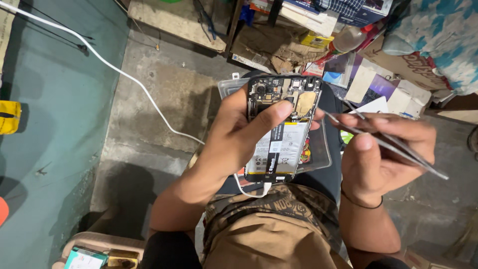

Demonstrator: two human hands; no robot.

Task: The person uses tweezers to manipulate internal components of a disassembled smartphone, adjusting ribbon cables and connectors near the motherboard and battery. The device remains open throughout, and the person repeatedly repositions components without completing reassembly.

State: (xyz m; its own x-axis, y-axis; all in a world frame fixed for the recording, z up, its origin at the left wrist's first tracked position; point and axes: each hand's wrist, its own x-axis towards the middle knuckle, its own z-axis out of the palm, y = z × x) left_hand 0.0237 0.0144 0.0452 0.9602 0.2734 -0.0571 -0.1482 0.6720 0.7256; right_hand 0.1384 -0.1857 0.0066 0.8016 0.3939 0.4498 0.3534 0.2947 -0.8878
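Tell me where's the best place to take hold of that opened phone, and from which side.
Grip the opened phone by its long edges, low down over the battery, coming from its left side as the left hand does. That probably keeps fingers off the bare circuit board at the top, where the tweezers in the right hand point.

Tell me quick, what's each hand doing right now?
Left hand: closed around the opened phone, thumb across its back.
Right hand: pinching metal tweezers, tips at the phone's edge.
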